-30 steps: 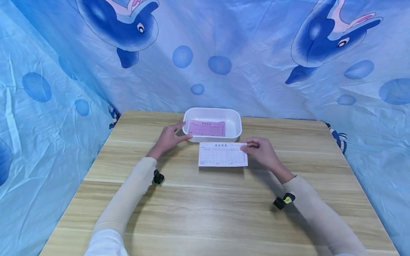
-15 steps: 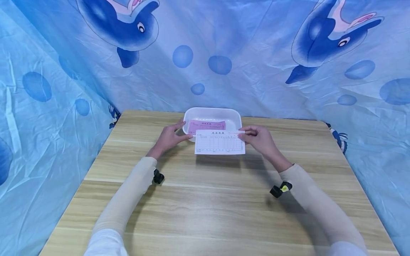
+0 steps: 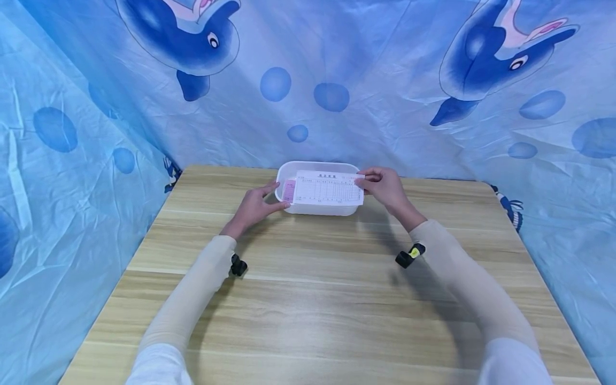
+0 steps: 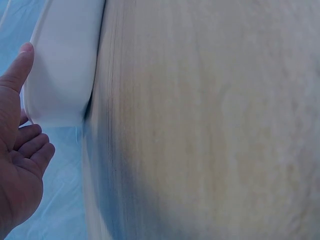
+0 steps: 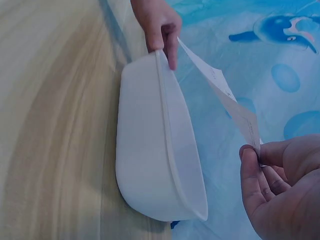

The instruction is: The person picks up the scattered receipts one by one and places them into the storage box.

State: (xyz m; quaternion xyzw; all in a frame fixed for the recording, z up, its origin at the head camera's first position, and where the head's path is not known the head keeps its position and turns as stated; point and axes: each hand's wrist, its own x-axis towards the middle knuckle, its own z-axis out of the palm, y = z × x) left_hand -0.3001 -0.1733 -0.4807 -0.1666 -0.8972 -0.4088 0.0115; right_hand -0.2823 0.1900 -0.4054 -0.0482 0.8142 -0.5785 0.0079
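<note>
A white receipt slip [image 3: 328, 188] with a printed table hangs above the white plastic tub [image 3: 320, 210]. My right hand [image 3: 387, 190] pinches it near its right end between thumb and fingers. In the right wrist view the slip [image 5: 227, 95] slants and bends slightly, apart from the tub's rim. My left hand [image 3: 253, 210] holds the tub's left end, thumb [image 4: 20, 67] against the near rim and fingers at the end wall. Inside the tub, a pink slip [image 3: 289, 191] shows only its left part. The white slip covers the rest.
The tub stands at the back of the wooden table [image 3: 308, 299], close to a blue dolphin-print sheet [image 3: 308, 133] that hangs behind and along the sides. Small black wrist cameras are strapped to both sleeves.
My right hand has carried the white slip forward from in front of the tub to above it, so it now covers most of the pink slip. The left hand stays at the tub.
</note>
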